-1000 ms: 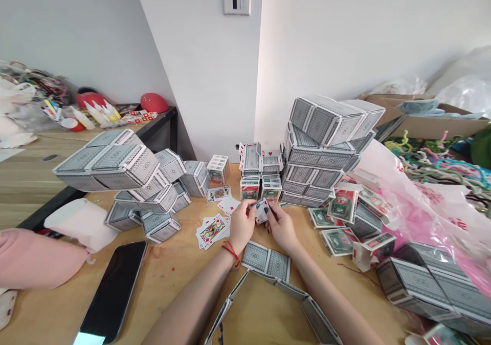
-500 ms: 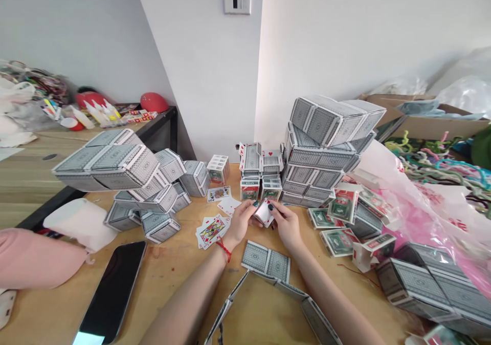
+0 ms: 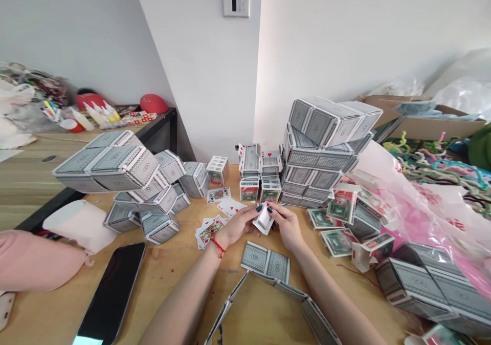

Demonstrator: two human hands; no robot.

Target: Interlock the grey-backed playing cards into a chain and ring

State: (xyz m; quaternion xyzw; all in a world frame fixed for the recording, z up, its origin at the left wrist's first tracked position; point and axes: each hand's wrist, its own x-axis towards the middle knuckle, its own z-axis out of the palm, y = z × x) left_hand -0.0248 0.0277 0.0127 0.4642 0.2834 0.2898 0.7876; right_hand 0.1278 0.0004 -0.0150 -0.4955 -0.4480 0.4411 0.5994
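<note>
Both my hands meet over the middle of the table around one white-faced playing card (image 3: 263, 220), which looks bent or folded along its length. My left hand (image 3: 241, 223), with a red string bracelet at the wrist, is closed on the card's left side. From the right, my right hand (image 3: 285, 225) pinches the other side, dark-nailed thumb near the top. Just below lie two joined card backs (image 3: 265, 261), flat on the wood. Nearest me stands an open frame of joined cards (image 3: 307, 306). Loose face-up cards (image 3: 210, 231) lie left of my left hand.
Stacked card-covered boxes rise at left (image 3: 115, 160) and right (image 3: 320, 150). Small card boxes (image 3: 337, 241) lie to the right beside pink plastic (image 3: 414, 217). A phone (image 3: 111, 288) rests at the left front. Upright card packs (image 3: 250, 189) stand behind my hands.
The card between my fingers has turned and now shows a bent, raised white strip. My left hand has shifted slightly left and its wrist has turned.
</note>
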